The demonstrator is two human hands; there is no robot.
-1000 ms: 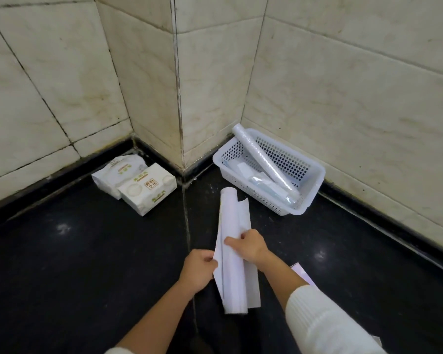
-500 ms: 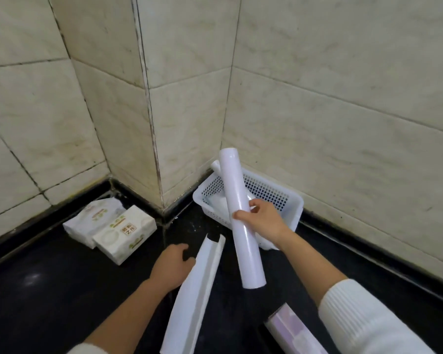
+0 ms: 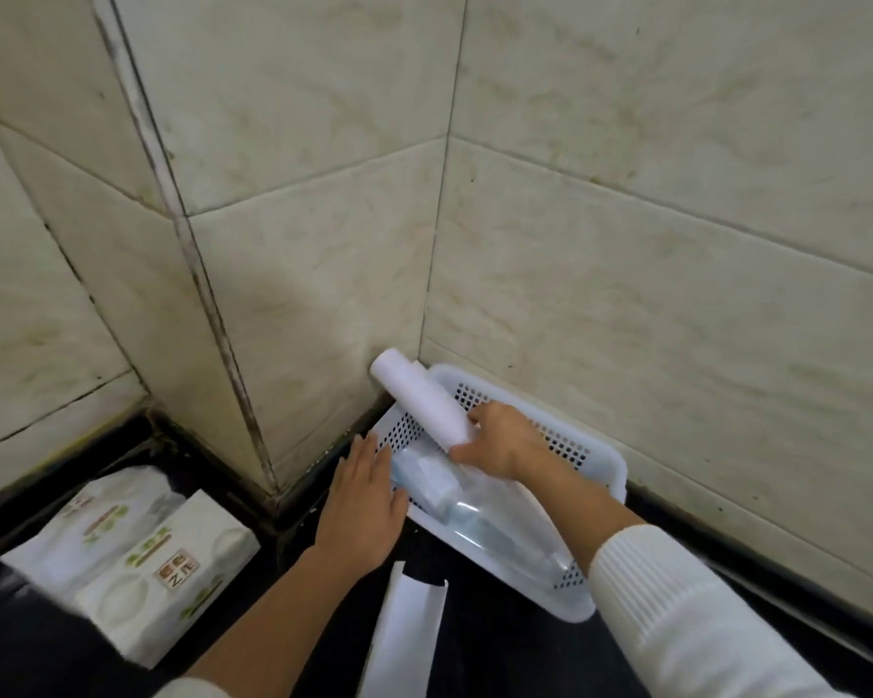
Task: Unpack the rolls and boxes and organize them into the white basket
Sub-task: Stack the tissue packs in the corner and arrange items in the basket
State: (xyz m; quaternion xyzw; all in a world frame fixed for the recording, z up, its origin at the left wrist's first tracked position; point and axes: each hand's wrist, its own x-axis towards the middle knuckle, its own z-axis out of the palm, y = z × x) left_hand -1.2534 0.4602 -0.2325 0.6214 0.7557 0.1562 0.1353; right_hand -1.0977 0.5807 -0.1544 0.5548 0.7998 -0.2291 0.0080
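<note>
The white basket (image 3: 598,463) sits on the dark floor in the wall corner. My right hand (image 3: 500,440) grips a white roll (image 3: 422,403) and holds it over the basket, its far end poking past the basket's back corner. Inside the basket lies a clear-wrapped roll (image 3: 495,526). My left hand (image 3: 366,501) rests flat with spread fingers against the basket's near left rim. An empty white paper wrapper (image 3: 404,637) lies on the floor in front of the basket. Two tissue boxes (image 3: 137,566) sit on the floor at the left.
Cream tiled walls (image 3: 626,244) rise right behind the basket and a wall corner (image 3: 233,370) juts out between the basket and the tissue boxes. The black floor (image 3: 500,647) stretches toward me.
My right hand carried the unwrapped roll from above the floor into the basket. My left hand let go of the wrapper, which now lies on the floor, and moved to the basket's rim.
</note>
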